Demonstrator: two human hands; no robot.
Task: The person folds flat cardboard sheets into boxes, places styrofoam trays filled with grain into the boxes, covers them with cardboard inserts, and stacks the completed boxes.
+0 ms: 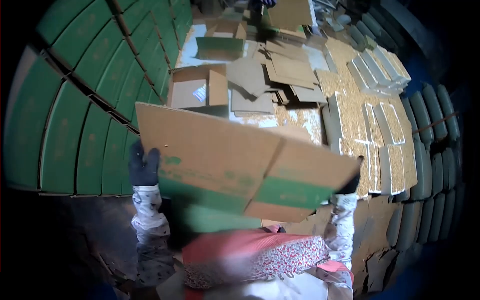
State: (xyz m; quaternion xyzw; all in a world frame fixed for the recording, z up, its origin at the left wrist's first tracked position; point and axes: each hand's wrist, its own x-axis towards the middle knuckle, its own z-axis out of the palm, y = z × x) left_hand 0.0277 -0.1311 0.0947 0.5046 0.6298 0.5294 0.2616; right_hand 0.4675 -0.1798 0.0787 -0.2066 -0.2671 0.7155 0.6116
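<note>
A flattened cardboard box (210, 145), brown with a green printed band along its lower part, is held up in front of me, tilted down to the right. My left hand (144, 167), in a dark glove, grips its left edge with the thumb on the near face. At the opposite end, my right hand (351, 182), also gloved, is closed on the right edge, its fingers mostly hidden by the cardboard. Just beyond, an open cardboard box (216, 89) stands on the table with a small printed paper inside.
Green boxes (65, 130) are stacked high along the left. Loose cardboard sheets (290, 70) lie mid-table, behind them another open box with a green flap (220, 48). White-sided blocks with grainy tan tops (390, 120) stand at right. A co-worker's gloved hand (269, 3) shows far back.
</note>
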